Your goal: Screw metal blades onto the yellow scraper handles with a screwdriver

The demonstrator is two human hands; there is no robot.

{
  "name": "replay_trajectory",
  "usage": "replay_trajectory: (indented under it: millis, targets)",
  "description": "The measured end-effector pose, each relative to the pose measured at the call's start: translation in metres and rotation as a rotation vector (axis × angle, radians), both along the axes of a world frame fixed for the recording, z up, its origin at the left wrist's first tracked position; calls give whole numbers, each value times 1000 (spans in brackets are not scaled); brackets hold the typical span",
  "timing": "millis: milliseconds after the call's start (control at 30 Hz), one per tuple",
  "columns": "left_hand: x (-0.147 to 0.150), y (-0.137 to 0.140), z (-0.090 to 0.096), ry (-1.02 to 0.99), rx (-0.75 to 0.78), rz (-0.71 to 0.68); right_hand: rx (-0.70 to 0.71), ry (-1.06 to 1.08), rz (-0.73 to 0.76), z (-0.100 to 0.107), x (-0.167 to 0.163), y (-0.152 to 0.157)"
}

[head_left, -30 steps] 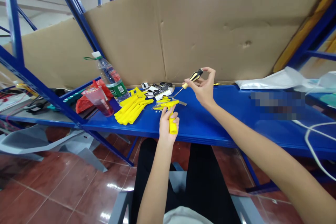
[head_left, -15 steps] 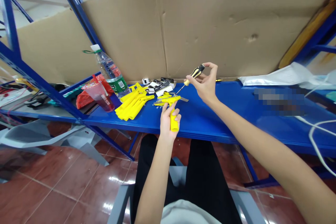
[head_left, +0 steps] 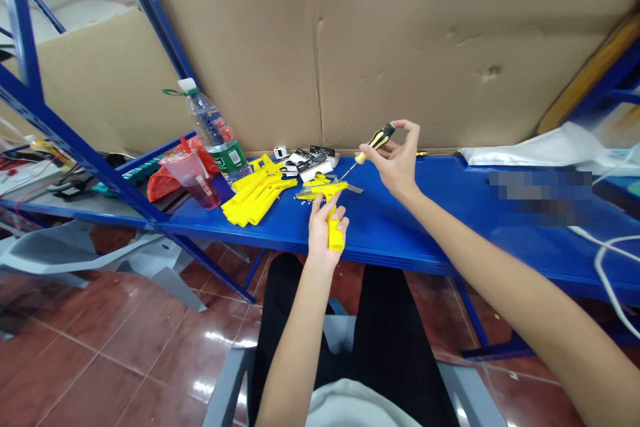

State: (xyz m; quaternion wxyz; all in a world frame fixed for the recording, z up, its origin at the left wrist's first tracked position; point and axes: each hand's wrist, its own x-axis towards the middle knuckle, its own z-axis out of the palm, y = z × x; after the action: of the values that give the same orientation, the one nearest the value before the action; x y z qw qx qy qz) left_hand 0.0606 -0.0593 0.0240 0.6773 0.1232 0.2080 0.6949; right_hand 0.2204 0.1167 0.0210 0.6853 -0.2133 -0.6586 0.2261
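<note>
My left hand (head_left: 321, 232) is closed around the handle of a yellow scraper (head_left: 336, 237), held over the front of the blue table. A thin metal blade (head_left: 354, 189) sticks out at the right of its head. My right hand (head_left: 404, 167) grips a black and cream screwdriver (head_left: 383, 137) by its handle. The screwdriver slants down to the left, with its tip at the scraper's head; the exact contact is too small to tell. Just behind my left hand lie more yellow pieces and tiny screws (head_left: 313, 201). A pile of yellow scraper handles (head_left: 254, 197) rests to the left.
Small black and white boxes (head_left: 316, 165) lie at the back of the blue table (head_left: 440, 213). Left of the handles stand a plastic bottle (head_left: 220, 137) and a red cup (head_left: 200, 187). A white plastic bag (head_left: 520, 147) and a white cable (head_left: 600, 267) are at the right.
The view has shifted a little, so everything sits slightly farther right. Both hands keep their holds, and the screwdriver tip stays at the scraper's head.
</note>
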Motion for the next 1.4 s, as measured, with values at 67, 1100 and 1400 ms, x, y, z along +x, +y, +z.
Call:
replay_trajectory:
  millis: [67, 1100, 1400]
  targets:
    - [0, 0, 0, 8, -5, 4, 1, -3, -16, 0, 0, 1]
    - [0, 1, -2, 56, 2, -8, 75, -41, -72, 17, -8, -31]
    - [-1, 3, -4, 54, 16, -24, 71, -40, -46, 17, -9, -31]
